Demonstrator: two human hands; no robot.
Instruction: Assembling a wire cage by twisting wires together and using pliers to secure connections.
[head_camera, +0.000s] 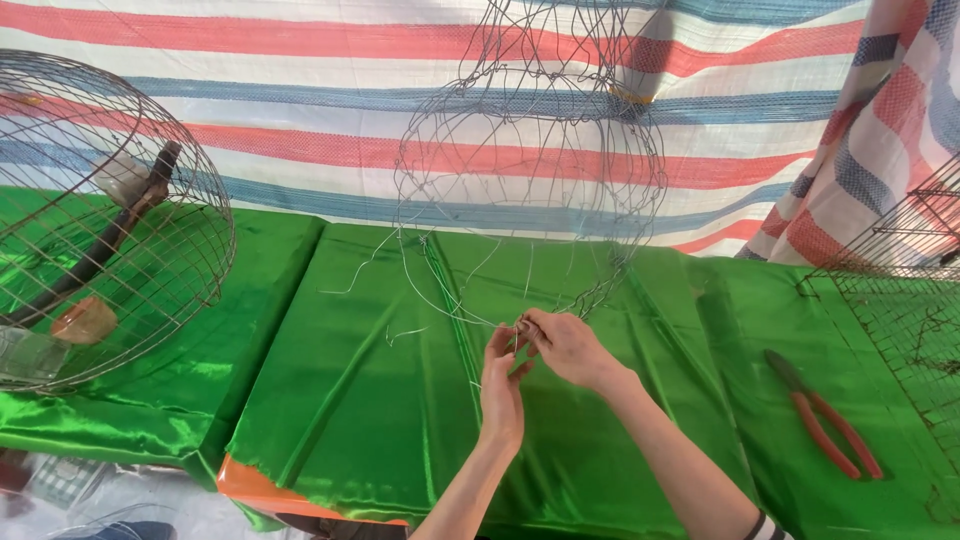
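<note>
Both hands meet over the green cloth (380, 400): the left hand (502, 385) and right hand (568, 345) each pinch thin wire strands at the bottom edge of a hanging wire mesh frame (530, 160), fingertips touching. Red-handled pliers (825, 415) lie well apart to the right, a round wire cage (100, 220) to the left.

Thin bare metal wire forms the open mesh frame (530, 160), glossy green satin cloth (400, 400) covers the table, the pliers (825, 415) have red plastic-coated handles, and the backdrop (300, 100) is coarse woven striped tarpaulin.
</note>
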